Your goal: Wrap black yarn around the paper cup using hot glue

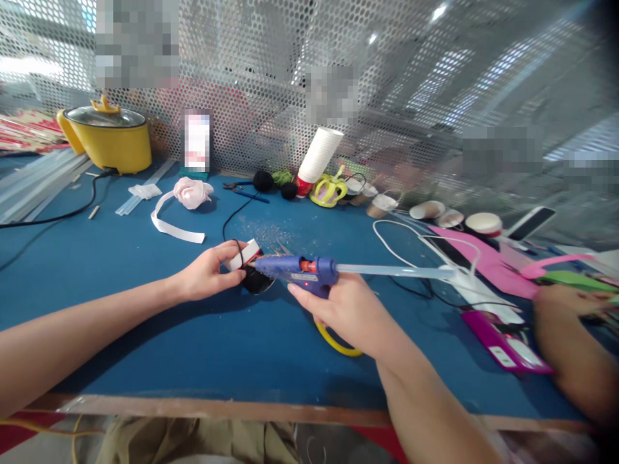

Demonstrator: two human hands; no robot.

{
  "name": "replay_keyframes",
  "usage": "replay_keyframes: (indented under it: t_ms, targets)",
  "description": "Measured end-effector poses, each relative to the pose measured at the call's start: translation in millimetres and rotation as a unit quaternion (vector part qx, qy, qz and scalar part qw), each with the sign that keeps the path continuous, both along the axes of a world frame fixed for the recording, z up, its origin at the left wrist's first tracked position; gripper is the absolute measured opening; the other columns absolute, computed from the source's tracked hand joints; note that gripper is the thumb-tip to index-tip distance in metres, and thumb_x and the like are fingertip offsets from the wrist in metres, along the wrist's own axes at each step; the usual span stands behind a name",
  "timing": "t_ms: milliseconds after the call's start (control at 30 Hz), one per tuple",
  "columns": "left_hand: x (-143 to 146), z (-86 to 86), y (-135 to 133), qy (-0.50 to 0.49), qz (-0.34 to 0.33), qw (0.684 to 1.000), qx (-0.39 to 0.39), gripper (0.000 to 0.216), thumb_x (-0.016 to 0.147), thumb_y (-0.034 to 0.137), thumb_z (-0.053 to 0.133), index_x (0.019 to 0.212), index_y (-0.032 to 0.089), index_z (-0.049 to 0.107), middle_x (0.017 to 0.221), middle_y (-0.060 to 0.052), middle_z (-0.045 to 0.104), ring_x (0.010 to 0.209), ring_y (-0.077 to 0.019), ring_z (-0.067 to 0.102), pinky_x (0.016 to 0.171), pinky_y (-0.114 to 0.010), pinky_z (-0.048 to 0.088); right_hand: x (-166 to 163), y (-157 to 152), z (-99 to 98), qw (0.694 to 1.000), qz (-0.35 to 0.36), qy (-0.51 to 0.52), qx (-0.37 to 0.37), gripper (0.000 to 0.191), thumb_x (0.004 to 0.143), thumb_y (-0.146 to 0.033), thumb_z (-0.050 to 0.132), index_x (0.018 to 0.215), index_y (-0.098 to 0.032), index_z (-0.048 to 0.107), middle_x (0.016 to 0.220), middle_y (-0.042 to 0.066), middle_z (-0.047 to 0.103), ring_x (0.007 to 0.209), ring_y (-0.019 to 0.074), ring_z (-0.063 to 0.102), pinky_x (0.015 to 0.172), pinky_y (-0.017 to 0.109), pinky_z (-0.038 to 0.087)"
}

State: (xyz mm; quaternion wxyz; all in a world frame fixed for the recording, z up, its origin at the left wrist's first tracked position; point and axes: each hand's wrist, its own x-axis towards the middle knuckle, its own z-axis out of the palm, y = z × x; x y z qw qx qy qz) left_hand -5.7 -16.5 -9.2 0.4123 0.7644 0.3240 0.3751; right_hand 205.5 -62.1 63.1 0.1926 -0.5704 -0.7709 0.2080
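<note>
One glue gun [312, 270] is clasped in the right hand [351, 312], one white piece [243, 255] pinched in the left hand [207, 272].

"What does the right hand [355, 312] hold?"
"A blue glue gun [322, 276], nozzle at the black-and-white piece [255, 281] pinched in the left hand [210, 274]."
"And behind?"
"A yellow pot [126, 147] and stacked cups [322, 153] on a blue table [217, 351]."

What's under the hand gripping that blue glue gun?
Part of a yellow loop shows beneath the right hand, on the blue table; whatever else lies there is covered.
</note>
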Motion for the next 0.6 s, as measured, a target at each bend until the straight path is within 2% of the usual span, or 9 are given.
replay_keyframes:
  t_ms: [100,200,600]
  targets:
    - [-1,-0.3,0,-0.006,-0.009,1.0,0.0,0.008,0.075,0.018,0.051,0.068,0.015,0.048,0.102,-0.008,0.054,0.098,-0.0187,0.052,0.09,-0.028,0.037,2,3,3.7,0.999,-0.019,0.027,-0.03,0.017,0.075,-0.031,0.053,0.063,-0.018,0.055,0.04,-0.004,0.052,0.034,0.0114,0.049,0.041,0.023,0.04]
    - [-1,-1.2,0,0.004,-0.007,1.0,-0.002,0.006,0.075,0.018,0.05,0.071,0.015,0.049,0.102,-0.008,0.053,0.094,-0.018,0.052,0.088,-0.029,0.039,4,7,4.8,0.997,-0.036,0.047,-0.041,0.02,0.074,-0.031,0.054,0.06,-0.018,0.052,0.036,-0.005,0.048,0.032,0.0103,0.047,0.038,0.021,0.039]
    - [-2,-3.5,1,0.007,-0.006,1.0,0.003,0.006,0.076,0.019,0.049,0.073,0.014,0.049,0.099,-0.007,0.052,0.09,-0.0173,0.051,0.084,-0.028,0.04,8,17,-4.1,0.997,-0.039,0.053,-0.047,0.026,0.074,-0.037,0.053,0.058,-0.017,0.05,0.037,-0.003,0.05,0.033,0.0112,0.048,0.04,0.022,0.041]
